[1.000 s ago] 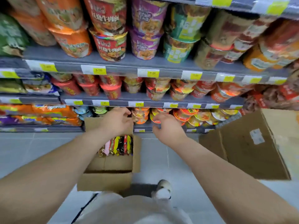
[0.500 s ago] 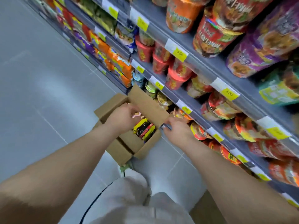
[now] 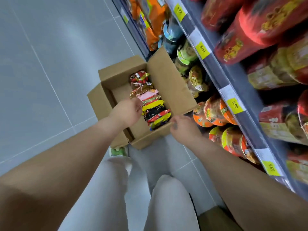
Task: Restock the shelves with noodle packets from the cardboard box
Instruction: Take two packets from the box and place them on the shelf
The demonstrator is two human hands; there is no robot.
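An open cardboard box [image 3: 166, 77] stands on the floor against the bottom shelf. Inside it, a row of noodle packets [image 3: 155, 112] stands on edge, in red, pink, yellow and black wrappers. My left hand [image 3: 128, 112] reaches into the box from the left, its fingertips curled onto the end of a yellow packet in the row. My right hand [image 3: 181, 127] is at the box's near right corner, with fingers curled over the edge by the right flap. The shelves [image 3: 233, 77] run along the right, filled with noodle cups and bowls.
Grey tiled floor [image 3: 50, 64] stretches to the left of the box. My legs in pale trousers [image 3: 116, 189] and a shoe [image 3: 118, 151] are just in front of the box. Orange packets [image 3: 150, 19] fill the low shelf further along. Yellow price tags [image 3: 235, 104] line the shelf edges.
My view has swung down and left, so the box now fills the middle. My left hand moved along the row toward the yellow packet. My right hand came from the shelf front to the box's corner.
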